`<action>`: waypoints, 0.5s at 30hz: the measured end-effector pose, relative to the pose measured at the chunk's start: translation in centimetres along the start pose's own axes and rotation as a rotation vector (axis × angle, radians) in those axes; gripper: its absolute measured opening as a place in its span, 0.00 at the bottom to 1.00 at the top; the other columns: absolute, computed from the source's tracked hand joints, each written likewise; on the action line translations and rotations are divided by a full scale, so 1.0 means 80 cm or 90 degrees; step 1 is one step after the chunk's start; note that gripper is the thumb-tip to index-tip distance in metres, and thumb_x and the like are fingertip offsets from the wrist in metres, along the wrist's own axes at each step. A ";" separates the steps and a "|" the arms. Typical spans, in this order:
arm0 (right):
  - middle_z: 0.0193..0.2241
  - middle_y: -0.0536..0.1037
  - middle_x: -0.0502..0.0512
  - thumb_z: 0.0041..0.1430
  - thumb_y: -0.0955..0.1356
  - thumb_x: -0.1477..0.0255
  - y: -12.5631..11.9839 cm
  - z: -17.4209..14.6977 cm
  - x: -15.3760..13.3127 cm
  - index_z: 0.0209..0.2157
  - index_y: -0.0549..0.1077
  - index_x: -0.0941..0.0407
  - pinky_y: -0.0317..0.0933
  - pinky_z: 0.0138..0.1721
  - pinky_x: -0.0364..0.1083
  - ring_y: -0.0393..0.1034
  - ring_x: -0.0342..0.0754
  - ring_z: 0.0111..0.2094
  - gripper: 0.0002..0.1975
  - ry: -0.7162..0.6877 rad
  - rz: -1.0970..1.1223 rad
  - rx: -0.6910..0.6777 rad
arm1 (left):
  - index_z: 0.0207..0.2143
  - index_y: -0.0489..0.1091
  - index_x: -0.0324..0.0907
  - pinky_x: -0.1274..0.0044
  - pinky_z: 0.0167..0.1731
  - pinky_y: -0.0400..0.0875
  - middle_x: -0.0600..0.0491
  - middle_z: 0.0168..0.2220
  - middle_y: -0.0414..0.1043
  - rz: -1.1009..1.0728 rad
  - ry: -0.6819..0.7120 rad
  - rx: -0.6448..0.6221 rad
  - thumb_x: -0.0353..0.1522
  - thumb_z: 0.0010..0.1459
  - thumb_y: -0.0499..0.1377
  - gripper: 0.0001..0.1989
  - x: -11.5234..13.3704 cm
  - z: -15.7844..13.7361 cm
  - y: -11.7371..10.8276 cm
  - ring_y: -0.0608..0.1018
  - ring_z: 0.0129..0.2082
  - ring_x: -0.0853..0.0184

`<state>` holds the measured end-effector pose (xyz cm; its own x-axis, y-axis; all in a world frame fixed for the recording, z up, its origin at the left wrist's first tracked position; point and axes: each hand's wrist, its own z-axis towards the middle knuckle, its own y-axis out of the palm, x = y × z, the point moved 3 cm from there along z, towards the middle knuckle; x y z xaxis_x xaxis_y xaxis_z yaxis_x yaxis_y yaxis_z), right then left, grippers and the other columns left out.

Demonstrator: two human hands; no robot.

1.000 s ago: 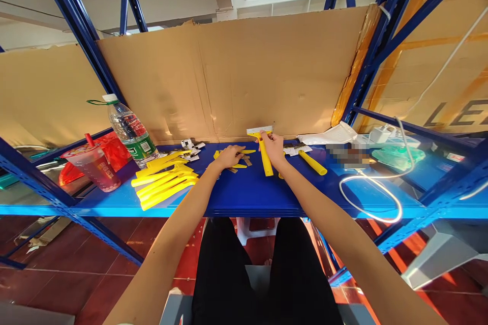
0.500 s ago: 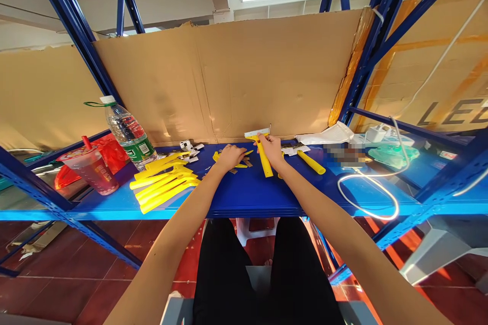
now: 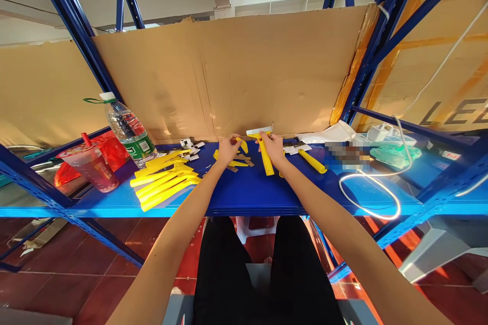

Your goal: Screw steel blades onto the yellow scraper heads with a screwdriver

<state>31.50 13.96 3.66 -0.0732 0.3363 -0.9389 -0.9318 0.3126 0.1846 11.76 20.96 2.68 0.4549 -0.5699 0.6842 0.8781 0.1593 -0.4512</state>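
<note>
In my right hand (image 3: 272, 148) is a yellow scraper (image 3: 267, 162), its pale flat head pointing away from me and its handle towards me. A thin dark stick, perhaps a screwdriver (image 3: 272, 128), pokes up from the same hand. My left hand (image 3: 229, 149) pinches a small yellow plastic piece (image 3: 242, 145) between thumb and fingers. More yellow pieces (image 3: 237, 164) and small brownish strips (image 3: 247, 159) lie just under it on the blue shelf (image 3: 247, 193). To the right of my right hand rests a yellow handle (image 3: 312, 161).
Several yellow handles (image 3: 163, 185) are piled on the left. Behind them stand a water bottle (image 3: 133, 134) and a red drink cup (image 3: 91, 167). A white cable (image 3: 396, 203) loops at the right. A cardboard sheet (image 3: 267, 70) walls off the back.
My left hand has lifted from the small pieces and now holds one yellow piece up, nearer the scraper head. My right hand keeps the scraper almost in place.
</note>
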 end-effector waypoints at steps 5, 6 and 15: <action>0.28 0.85 0.55 0.65 0.79 0.49 -0.001 0.001 0.001 0.28 0.74 0.54 0.65 0.18 0.41 0.70 0.41 0.16 0.26 0.005 0.018 -0.004 | 0.38 0.77 0.42 0.68 0.49 0.81 0.50 0.36 0.81 -0.471 -0.180 0.130 0.38 0.60 0.77 0.14 -0.003 0.005 -0.013 0.84 0.37 0.63; 0.28 0.86 0.55 0.66 0.79 0.51 -0.001 0.001 0.001 0.28 0.74 0.54 0.64 0.18 0.41 0.70 0.41 0.16 0.25 0.012 0.017 -0.009 | 0.37 0.75 0.42 0.68 0.49 0.81 0.50 0.36 0.81 -0.525 -0.210 0.128 0.40 0.60 0.77 0.16 -0.003 0.005 -0.014 0.84 0.37 0.64; 0.28 0.87 0.60 0.71 0.76 0.68 0.010 -0.010 0.003 0.29 0.78 0.57 0.62 0.15 0.42 0.71 0.44 0.15 0.15 0.103 -0.077 -0.131 | 0.45 0.67 0.45 0.75 0.38 0.77 0.50 0.38 0.82 -0.609 -0.335 0.170 0.55 0.68 0.70 0.26 -0.007 0.004 -0.017 0.87 0.38 0.65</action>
<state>30.43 13.63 3.36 0.0025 0.1559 -0.9878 -0.9885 0.1499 0.0211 10.35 21.31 3.05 -0.4733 -0.1494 0.8681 0.8742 0.0418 0.4838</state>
